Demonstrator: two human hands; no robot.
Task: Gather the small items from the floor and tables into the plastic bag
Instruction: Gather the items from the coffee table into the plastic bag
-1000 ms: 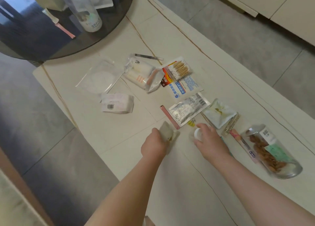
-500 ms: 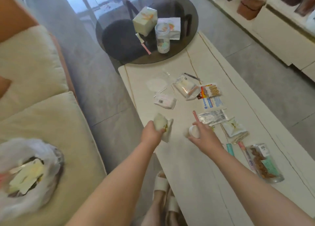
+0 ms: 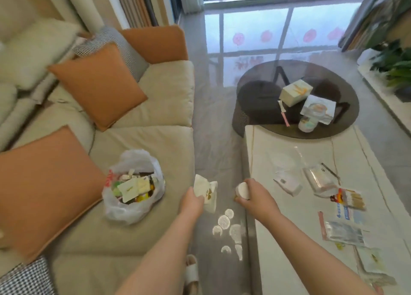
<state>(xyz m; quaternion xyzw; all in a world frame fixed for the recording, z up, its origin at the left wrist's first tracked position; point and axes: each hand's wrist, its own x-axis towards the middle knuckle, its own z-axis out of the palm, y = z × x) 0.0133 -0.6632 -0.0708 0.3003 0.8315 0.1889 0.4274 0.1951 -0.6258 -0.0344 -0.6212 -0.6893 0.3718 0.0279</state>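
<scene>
The left hand (image 3: 191,202) is gripping a white packet (image 3: 205,191), its fingers curled round the lower end, and is holding it above the floor between the sofa (image 3: 155,121) and the white table (image 3: 289,239). The right hand (image 3: 255,197) is clamping a small white round container (image 3: 242,189) between curled fingers and thumb, just over the near left edge of the table. The plastic bag (image 3: 133,183) is sitting open on the sofa seat, to the left of the left hand and apart from it, holding mixed small items. Further packets, among them a cotton swab pack (image 3: 352,198) and a foil sachet (image 3: 343,232), are lying on the table. A dark round glass table (image 3: 255,99) is standing beyond it.
</scene>
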